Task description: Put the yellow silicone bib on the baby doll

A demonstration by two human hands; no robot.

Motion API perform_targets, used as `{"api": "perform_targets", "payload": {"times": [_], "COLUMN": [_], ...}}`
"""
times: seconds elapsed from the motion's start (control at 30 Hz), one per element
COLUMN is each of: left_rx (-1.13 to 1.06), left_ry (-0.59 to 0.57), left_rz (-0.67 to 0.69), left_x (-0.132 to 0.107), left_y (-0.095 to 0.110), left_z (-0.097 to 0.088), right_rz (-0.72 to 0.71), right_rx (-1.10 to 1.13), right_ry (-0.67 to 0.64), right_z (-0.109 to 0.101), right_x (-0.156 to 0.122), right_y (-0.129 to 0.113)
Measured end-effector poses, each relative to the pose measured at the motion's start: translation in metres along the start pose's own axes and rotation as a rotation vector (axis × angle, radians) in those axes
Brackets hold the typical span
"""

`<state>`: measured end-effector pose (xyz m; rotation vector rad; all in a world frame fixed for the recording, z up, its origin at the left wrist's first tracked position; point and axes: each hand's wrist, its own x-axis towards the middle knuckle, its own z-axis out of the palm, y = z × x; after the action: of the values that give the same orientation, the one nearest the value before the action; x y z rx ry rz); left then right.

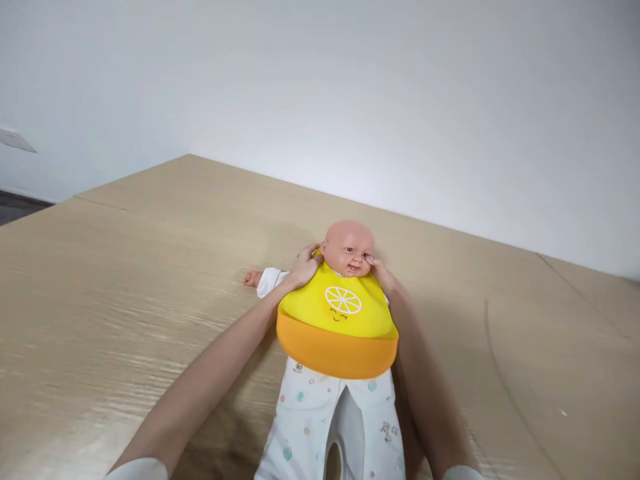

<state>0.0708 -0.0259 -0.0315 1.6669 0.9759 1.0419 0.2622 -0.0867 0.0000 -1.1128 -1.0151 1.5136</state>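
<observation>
Bib (343,353) fastening, apparently; doll (349,235) lies head toward far desk (150,267) edge.
Left hand (305,265) pinches bib; right hand (384,275) grip unclear; closure likely needs both ends.

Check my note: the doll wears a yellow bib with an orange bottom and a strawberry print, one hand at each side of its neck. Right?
Not quite: the head view shows a white citrus slice on the yellow bib, not a strawberry. The rest holds.
</observation>
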Motion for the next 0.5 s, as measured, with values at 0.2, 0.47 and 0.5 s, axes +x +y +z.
{"api": "perform_targets", "payload": {"times": [0.2, 0.47, 0.5], "left_rx": [0.067, 0.07, 0.077], "left_ry": [-0.039, -0.078, -0.085], "left_rz": [-0.031, 0.063, 0.065], "left_x": [0.0, -0.002, -0.001], "left_y": [-0.002, 0.001, 0.0], "left_z": [-0.003, -0.005, -0.005], "right_rz": [0.113, 0.139, 0.128], "right_rx": [0.075, 0.182, 0.138], "right_ry": [-0.01, -0.048, -0.035], "right_z": [0.003, 0.002, 0.001], "right_x": [0.001, 0.002, 0.003], "right_y": [0.001, 0.012, 0.014]}}
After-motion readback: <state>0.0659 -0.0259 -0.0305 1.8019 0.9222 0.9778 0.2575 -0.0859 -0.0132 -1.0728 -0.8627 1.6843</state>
